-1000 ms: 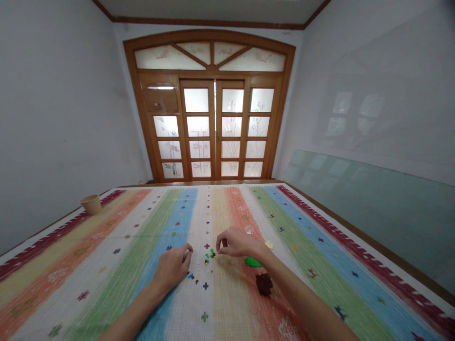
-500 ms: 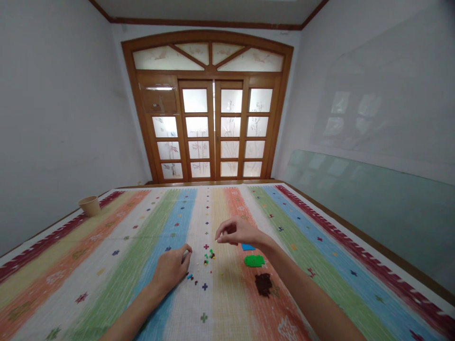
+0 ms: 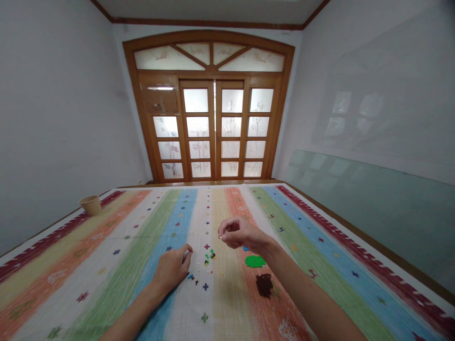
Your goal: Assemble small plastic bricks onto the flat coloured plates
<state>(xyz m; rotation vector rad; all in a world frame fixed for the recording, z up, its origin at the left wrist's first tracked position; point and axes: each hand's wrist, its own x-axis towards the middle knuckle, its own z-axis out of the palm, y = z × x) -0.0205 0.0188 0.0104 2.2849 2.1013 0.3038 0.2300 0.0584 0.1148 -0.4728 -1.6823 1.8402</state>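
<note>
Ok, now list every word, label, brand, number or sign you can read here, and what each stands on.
None can be read.
The paper cup shows no legible print.
The striped cloth bears only crosses and patterns, no letters.
The small plastic bricks are too small to read.

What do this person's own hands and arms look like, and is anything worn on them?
The left hand and right hand are bare, without gloves. The left forearm and right forearm are bare too, with no sleeve in view. Neither shows a watch or bracelet.
</note>
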